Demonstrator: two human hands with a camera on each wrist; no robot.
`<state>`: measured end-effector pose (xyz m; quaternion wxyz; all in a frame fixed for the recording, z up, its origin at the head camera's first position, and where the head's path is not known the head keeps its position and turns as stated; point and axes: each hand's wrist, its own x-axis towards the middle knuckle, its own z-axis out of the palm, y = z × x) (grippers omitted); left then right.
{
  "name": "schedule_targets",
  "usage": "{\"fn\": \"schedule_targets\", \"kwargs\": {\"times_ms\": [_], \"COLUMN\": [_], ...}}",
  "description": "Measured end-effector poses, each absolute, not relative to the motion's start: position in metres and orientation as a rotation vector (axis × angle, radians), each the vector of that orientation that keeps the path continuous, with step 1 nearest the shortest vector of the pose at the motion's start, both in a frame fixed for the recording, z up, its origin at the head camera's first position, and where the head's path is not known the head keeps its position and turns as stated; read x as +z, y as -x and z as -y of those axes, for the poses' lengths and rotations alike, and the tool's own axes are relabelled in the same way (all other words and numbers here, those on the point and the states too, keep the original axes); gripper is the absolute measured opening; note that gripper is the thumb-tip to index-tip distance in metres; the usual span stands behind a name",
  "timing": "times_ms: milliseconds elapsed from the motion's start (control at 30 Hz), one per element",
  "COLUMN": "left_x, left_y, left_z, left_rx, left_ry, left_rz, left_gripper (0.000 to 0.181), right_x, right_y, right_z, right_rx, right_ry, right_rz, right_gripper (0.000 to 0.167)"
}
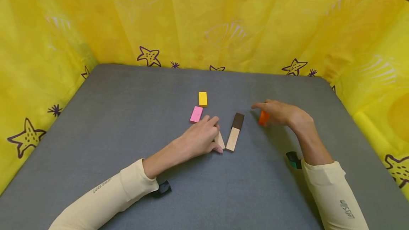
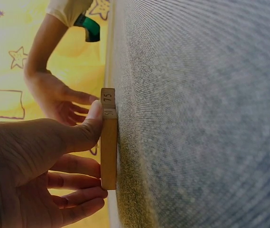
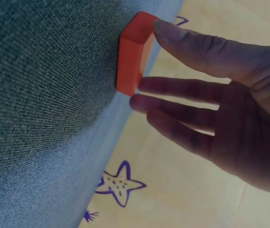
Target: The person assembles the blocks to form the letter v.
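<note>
In the head view my left hand point(image 1: 199, 136) pinches a pale wooden block point(image 1: 219, 141) lying on the table. The left wrist view shows the thumb at one end of that block point(image 2: 108, 154) and fingertips near the other; the small number 50 is printed by the thumb. To the right, my right hand point(image 1: 281, 113) is bent over an orange block point(image 1: 263, 117). Its thumb meets one end of the orange block point(image 3: 131, 66) and its fingers the other end in the right wrist view. The block appears to be on or close to the table.
A dark brown block point(image 1: 238, 120) and another pale block point(image 1: 233, 139) lie end to end between the hands. Beyond the left hand are a pink block point(image 1: 196, 114) and a yellow block point(image 1: 202, 99). Yellow patterned cloth point(image 1: 204, 20) surrounds the grey table point(image 1: 127, 98).
</note>
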<state>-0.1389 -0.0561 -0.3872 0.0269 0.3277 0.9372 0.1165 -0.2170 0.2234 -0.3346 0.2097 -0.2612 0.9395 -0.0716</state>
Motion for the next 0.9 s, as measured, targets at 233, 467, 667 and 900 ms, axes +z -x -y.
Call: {"fn": "schedule_targets", "kwargs": {"times_ms": [233, 467, 667, 900], "left_x": [-0.3867, -0.387, -0.3854, -0.386], "left_y": [0.139, 0.1385, 0.1391, 0.1383], "left_z": [0.0557, 0.0554, 0.0554, 0.0554], "left_rx": [0.352, 0.35, 0.348, 0.354], "left_ry": [-1.007, -1.003, -1.006, -0.994], "left_rz": [-2.886, -2.889, -2.893, -2.888], "left_gripper": [0.052, 0.052, 0.054, 0.054], "right_x": [-0.336, -0.3366, -0.338, -0.3405], "right_y": [0.2205, 0.2208, 0.2224, 0.2234], "right_z": [-0.2234, -0.224, -0.2247, -0.2232], "right_rx": [-0.181, -0.152, -0.135, -0.129], "right_ry": [0.72, 0.713, 0.711, 0.714], "right_rz": [-2.631, -2.633, -2.629, -2.631], "right_gripper": [0.067, 0.068, 0.072, 0.071]}}
